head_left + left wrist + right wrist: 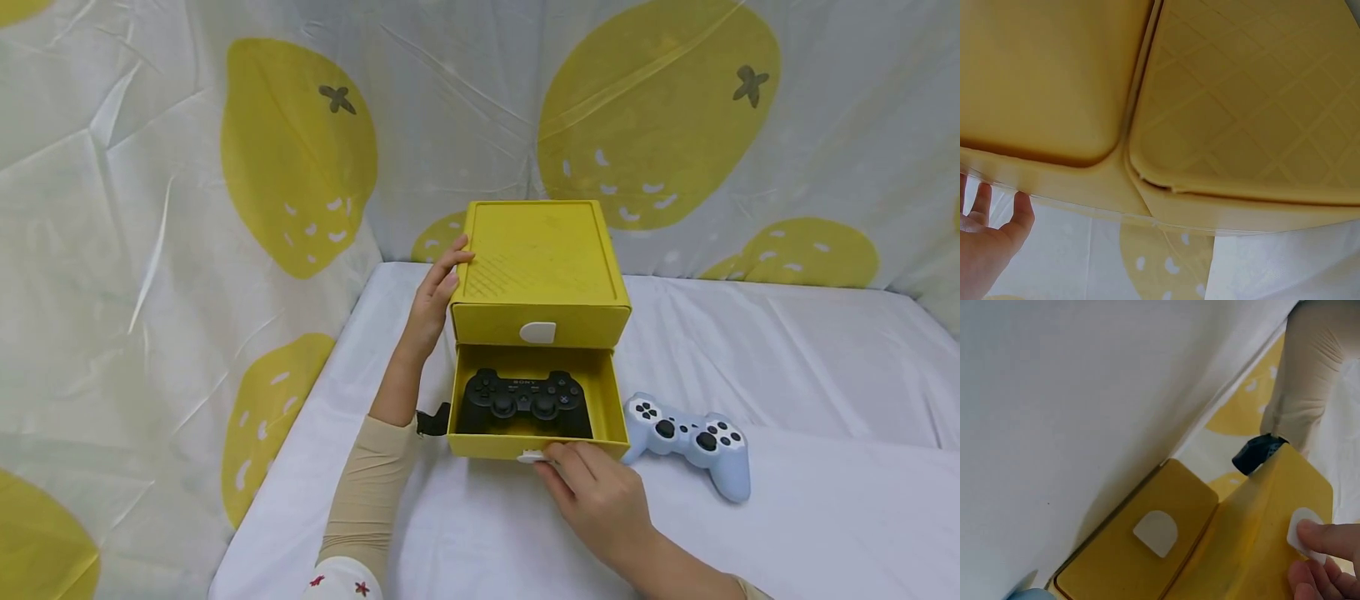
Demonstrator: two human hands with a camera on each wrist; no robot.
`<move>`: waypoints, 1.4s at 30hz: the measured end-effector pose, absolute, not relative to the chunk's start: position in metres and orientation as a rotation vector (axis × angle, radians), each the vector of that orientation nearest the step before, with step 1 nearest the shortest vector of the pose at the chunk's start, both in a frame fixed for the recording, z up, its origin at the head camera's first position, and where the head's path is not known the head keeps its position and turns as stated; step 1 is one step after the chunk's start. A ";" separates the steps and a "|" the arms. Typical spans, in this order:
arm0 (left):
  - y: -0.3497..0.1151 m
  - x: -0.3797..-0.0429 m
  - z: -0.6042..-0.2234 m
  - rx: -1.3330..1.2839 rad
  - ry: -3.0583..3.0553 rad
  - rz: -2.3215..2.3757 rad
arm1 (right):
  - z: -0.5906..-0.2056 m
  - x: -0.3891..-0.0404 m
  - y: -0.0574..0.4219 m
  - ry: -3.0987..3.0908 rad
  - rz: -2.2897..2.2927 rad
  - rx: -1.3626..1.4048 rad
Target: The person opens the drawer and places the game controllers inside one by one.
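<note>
A yellow two-drawer box (540, 250) stands on the white-covered table, its lower drawer (465, 446) pulled out. Inside that drawer sits a black game controller (525, 396). My left hand (429, 312) rests against the left side of the box, fingertips near its top edge; in the left wrist view, the hand's fingers (1021, 215) touch the yellow wall. With thumb and fingers, my right hand (603, 504) pinches the lower drawer's white handle (1302, 530). The upper drawer (577, 325) is closed, its white handle (537, 332) untouched.
A light blue game controller (693, 442) lies on the table just right of the open drawer. Behind and to the left hangs a white cloth (450, 108) printed with yellow lemons. The black strap (432, 419) on my left wrist is beside the drawer.
</note>
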State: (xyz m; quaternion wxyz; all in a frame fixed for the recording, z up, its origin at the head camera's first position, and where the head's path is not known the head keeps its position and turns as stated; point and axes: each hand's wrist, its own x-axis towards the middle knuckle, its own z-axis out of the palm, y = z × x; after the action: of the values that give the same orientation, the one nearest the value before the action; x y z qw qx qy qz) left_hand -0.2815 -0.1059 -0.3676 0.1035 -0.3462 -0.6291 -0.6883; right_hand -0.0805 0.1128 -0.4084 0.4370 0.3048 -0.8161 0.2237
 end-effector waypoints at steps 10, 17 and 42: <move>-0.106 -0.282 -0.368 -0.992 -1.862 -2.028 | -0.403 -0.087 0.116 -2.094 0.568 0.775; -0.106 -0.284 -0.369 -1.012 -1.840 -2.046 | -0.401 -0.095 0.115 -2.082 0.554 0.795; -0.106 -0.282 -0.369 -0.984 -1.851 -2.029 | -0.401 -0.129 0.118 -2.067 0.544 0.814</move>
State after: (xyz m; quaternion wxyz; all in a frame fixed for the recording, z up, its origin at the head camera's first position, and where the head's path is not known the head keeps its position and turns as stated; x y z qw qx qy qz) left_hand -0.2819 -0.1064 -0.3690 0.1118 -0.3352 -0.6306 -0.6910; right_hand -0.1287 0.1180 -0.4007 0.4142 0.3238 -0.8226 0.2164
